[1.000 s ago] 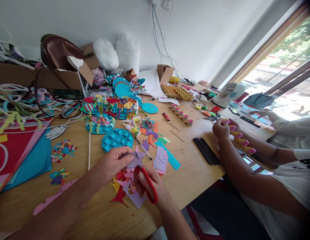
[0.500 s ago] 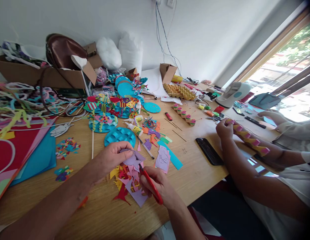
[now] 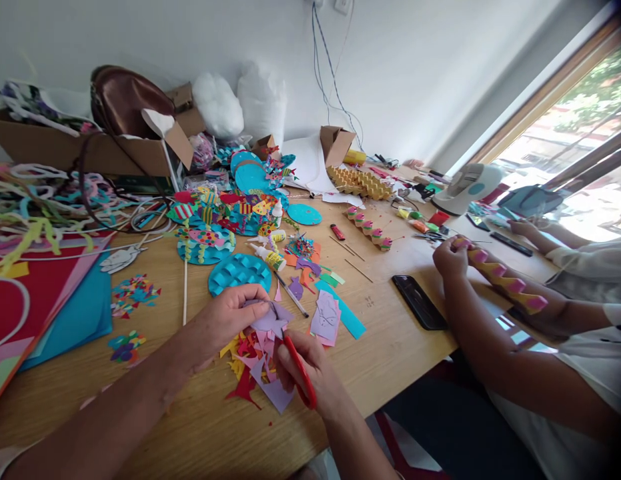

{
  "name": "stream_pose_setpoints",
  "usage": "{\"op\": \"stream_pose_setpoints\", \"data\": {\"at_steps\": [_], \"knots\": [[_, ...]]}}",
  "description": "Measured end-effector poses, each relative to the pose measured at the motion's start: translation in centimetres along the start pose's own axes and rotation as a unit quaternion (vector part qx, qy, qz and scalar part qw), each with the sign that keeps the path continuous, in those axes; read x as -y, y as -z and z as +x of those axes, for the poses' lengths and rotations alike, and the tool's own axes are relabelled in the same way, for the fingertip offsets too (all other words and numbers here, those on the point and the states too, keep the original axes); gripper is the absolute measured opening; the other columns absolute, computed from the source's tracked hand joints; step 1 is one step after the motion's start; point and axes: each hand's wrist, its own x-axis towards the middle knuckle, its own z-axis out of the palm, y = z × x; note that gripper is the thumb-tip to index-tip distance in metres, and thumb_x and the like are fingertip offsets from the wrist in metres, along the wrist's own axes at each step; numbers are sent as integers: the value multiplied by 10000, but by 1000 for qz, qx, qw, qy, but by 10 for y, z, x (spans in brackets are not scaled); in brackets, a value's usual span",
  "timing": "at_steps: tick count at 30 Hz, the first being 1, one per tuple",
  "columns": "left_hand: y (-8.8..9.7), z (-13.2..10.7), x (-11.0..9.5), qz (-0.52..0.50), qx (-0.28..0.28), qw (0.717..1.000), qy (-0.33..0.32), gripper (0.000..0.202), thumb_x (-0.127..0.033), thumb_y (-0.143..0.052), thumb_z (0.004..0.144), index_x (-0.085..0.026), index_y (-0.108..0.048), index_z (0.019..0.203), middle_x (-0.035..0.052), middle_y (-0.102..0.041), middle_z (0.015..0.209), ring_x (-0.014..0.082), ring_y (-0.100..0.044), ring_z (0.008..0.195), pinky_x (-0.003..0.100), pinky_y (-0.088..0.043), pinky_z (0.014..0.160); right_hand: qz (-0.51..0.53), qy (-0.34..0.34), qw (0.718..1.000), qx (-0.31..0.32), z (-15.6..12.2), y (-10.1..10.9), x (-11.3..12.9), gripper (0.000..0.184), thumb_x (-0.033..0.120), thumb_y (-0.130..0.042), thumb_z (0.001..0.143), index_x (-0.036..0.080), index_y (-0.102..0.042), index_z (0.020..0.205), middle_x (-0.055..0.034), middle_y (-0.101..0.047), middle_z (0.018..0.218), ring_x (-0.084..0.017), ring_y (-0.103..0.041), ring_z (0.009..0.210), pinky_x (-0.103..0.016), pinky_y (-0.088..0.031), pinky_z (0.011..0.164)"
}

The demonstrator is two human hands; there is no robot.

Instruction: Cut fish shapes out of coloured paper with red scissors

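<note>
My left hand (image 3: 244, 312) pinches a piece of purple paper (image 3: 271, 320) between thumb and fingers. Red-handled scissors (image 3: 301, 373) are gripped in my right hand (image 3: 310, 367), with the blades at the paper's lower right edge. Just below lies a heap of paper scraps (image 3: 247, 363) in yellow, red, pink and purple. To the right rests a purple sheet with a drawn outline (image 3: 325, 317) on pink paper. A pen (image 3: 293, 293) and a small purple cutout (image 3: 295, 288) lie just beyond my hands.
Blue woven paper discs (image 3: 240, 273), glue bottles (image 3: 268, 256) and paper fish (image 3: 210, 213) stand farther back. A black phone (image 3: 419, 303) lies at right. Beside it a co-worker's hand (image 3: 450, 259) holds a pink and yellow egg-carton strip (image 3: 507, 283). Colored sheets (image 3: 85, 313) are at left.
The scissors and my right hand have shifted slightly left along with the purple paper's edge. At far right, another person's hands have moved closer together.
</note>
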Motion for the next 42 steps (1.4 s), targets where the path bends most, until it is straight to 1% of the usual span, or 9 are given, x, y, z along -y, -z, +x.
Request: {"op": "stream_pose_setpoints", "data": {"at_steps": [4,6,9,13,20,26,32,39,42], "knots": [[-1,1,4,-15,-2,1000,-5,241,-389,-656,663,-178,-539,672,-60,-502,568,75,-423,515,184,-343,483,33,10,999,-3,0,-4,-5,515,649,-565,766,183,-454,577,49,-454,432,-63,-365,371,-178,-275,375],[-2,0,5,-25,3,1000,-5,239,-390,-654,667,-181,-539,676,-71,-474,546,70,-396,490,185,-331,469,52,23,998,-5,0,-5,-9,546,697,-551,749,181,-463,593,50,-459,437,-62,-364,370,-181,-287,378],[-5,-2,5,-27,2,1000,-8,243,-390,-655,666,-181,-532,671,-73,-469,542,67,-379,479,185,-320,463,67,38,997,-8,1,-8,-14,549,702,-536,763,182,-468,599,49,-461,437,-68,-373,379,-186,-300,388],[-7,-4,5,-25,-3,1000,-7,248,-400,-654,665,-184,-533,679,-68,-479,554,74,-384,483,196,-334,474,81,50,995,-5,3,-11,-19,536,692,-522,783,181,-487,627,52,-454,433,-68,-364,368,-194,-287,386],[-10,-7,4,-22,-11,1000,-12,241,-398,-646,664,-180,-543,675,-64,-491,554,84,-410,499,210,-353,496,85,64,994,-13,4,-12,-19,518,665,-521,804,181,-482,623,56,-444,414,-67,-349,367,-199,-274,398],[-9,-6,6,-18,-7,1000,-9,234,-396,-635,678,-178,-553,701,-68,-485,554,82,-404,495,205,-348,491,66,55,996,-18,2,-12,-15,541,696,-519,779,188,-460,605,59,-436,411,-64,-336,355,-203,-266,390],[-7,-6,7,-13,-18,1000,-19,222,-398,-613,699,-185,-551,697,-69,-458,548,88,-391,505,203,-327,490,54,42,997,-21,1,-12,-12,575,738,-514,747,197,-431,572,59,-429,400,-64,-338,347,-201,-270,372],[-6,-6,7,9,-27,999,-27,219,-399,-611,693,-187,-557,697,-65,-457,562,91,-387,508,203,-316,485,41,20,999,-19,0,-11,-10,594,761,-513,723,200,-410,557,62,-429,397,-51,-313,335,-189,-239,351],[-5,-7,6,20,-24,999,-30,216,-400,-612,683,-190,-560,692,-61,-465,561,97,-391,513,207,-315,488,40,15,999,-14,-1,-9,-9,588,753,-514,727,200,-411,556,60,-432,404,-48,-299,335,-189,-219,346]]}}
